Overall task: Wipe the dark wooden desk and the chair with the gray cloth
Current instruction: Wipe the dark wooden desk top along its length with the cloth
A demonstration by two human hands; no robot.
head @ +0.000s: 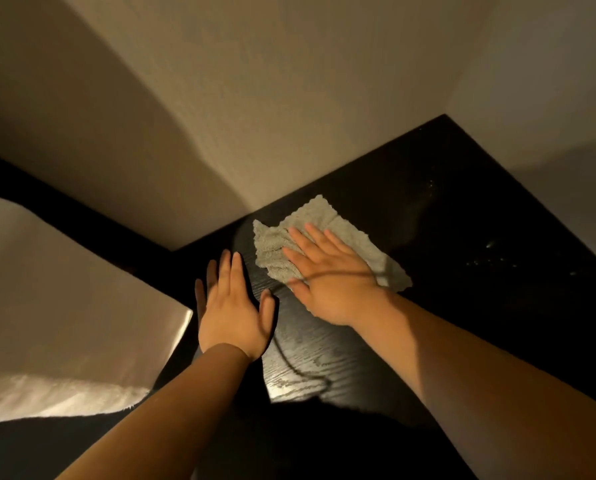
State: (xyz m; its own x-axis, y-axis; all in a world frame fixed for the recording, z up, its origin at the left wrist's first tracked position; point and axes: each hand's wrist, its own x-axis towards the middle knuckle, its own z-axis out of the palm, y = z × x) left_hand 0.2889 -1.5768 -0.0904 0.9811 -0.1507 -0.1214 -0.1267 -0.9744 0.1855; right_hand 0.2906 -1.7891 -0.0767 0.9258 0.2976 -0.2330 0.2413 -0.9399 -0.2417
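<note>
The dark wooden desk fills the right and middle of the view, its back edge against the wall. The gray cloth lies spread and rumpled on the desk near its back left part. My right hand presses flat on the cloth with straight fingers. My left hand rests flat on the bare desk top just left of the cloth, fingers straight, holding nothing. The chair is not in view.
A pale wall rises behind the desk and meets a side wall at the far right corner. A white bed or sheet lies left of the desk. Small wet specks glint on the desk's right part.
</note>
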